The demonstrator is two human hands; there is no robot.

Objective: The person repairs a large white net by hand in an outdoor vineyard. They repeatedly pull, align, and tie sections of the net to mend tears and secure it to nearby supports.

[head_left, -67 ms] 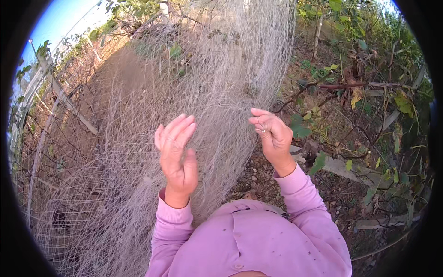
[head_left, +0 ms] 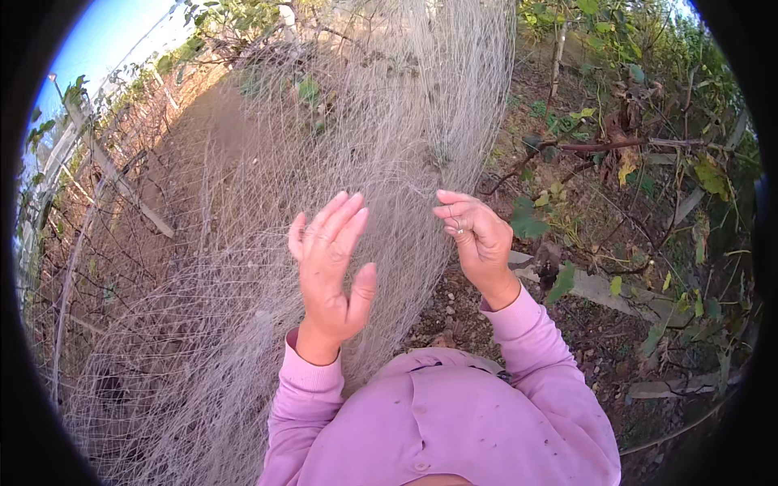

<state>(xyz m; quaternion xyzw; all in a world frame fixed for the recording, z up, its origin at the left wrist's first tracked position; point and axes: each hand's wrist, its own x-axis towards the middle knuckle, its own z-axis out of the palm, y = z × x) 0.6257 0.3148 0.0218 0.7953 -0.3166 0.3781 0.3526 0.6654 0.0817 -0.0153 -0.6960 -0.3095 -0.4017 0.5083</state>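
Observation:
A pale, thin-threaded net (head_left: 243,324) hangs and spreads from the top middle down to the lower left. In front of it my left hand (head_left: 328,267) is raised, fingers stretched and thumb apart, with nothing in it. My right hand (head_left: 485,243), a ring on one finger, is at the net's right side. Its fingers are bent together in a pinch, and fine threads of the net run up to the fingertips. The exact grip is hard to see among the threads.
Right of the net, vines with green and yellowing leaves (head_left: 531,220) grow over soil. A brown branch (head_left: 600,147) reaches toward the net. Pale posts lie low on the right (head_left: 600,292), and a slanted post (head_left: 121,178) stands at the left.
My left hand has moved right and slightly up, closer to my right hand, with its thumb spread wider. My right hand has barely moved.

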